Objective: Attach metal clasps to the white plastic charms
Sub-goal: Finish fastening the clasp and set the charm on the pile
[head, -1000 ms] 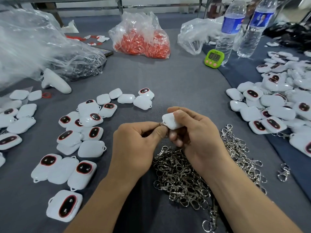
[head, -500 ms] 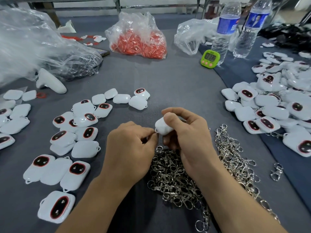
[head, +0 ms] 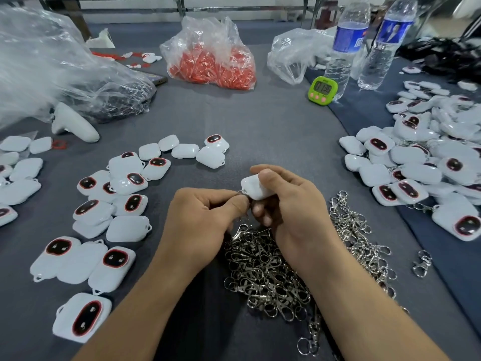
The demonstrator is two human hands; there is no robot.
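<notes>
My right hand (head: 291, 204) grips a white plastic charm (head: 253, 187) above the middle of the grey table. My left hand (head: 205, 217) pinches a small metal clasp (head: 240, 193) against the charm's left corner; most of the clasp is hidden by my fingers. A heap of loose metal clasps (head: 270, 267) lies under and in front of both hands. Several loose white charms (head: 104, 204) with dark red-rimmed faces lie to the left. A pile of charms with clasps on them (head: 426, 162) lies on the right.
At the back stand a bag of red parts (head: 213, 58), a green timer (head: 322, 89), two water bottles (head: 346, 45) and crumpled clear plastic bags (head: 52, 69). A white controller (head: 73, 123) lies at the left. A single clasp (head: 421, 261) lies at the right.
The charm has turned a little in my right hand and my left fingers have pressed closer to its corner. The view has shifted slightly.
</notes>
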